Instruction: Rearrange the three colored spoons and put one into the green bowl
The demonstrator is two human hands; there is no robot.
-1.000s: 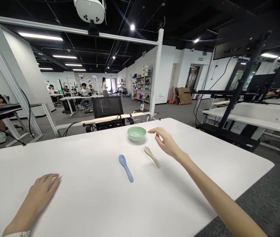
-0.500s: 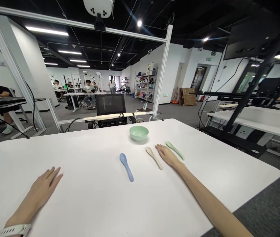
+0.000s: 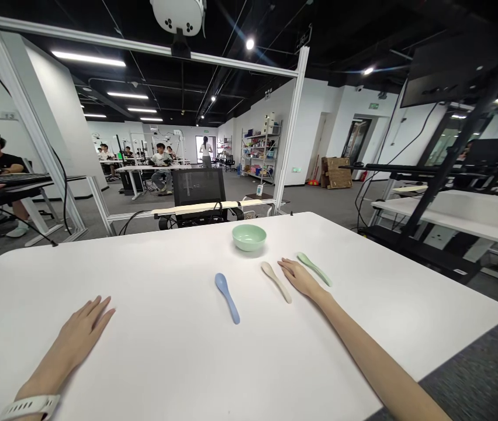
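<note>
The right hand (image 3: pixel 299 279) lay flat on the white desk (image 3: pixel 152 345), its fingers (image 3: pixel 286 265) pressed together and holding nothing, between a beige spoon (image 3: pixel 276 282) and a pale green spoon (image 3: pixel 314 269). The fingertips sat just beside the beige spoon's bowl, though I could not tell whether they touched it. The left hand (image 3: pixel 83 334) rested palm down well off to the left, its fingers (image 3: pixel 100 307) slightly spread on the desk, with a white watch band (image 3: pixel 30 407) on the wrist. A blue spoon (image 3: pixel 227 298) lay between the hands, nearer the right one, and a pale green bowl (image 3: pixel 249 237) stood beyond the spoons, apart from them. A mesh office chair (image 3: pixel 199 187) stood past the desk's far edge.
</note>
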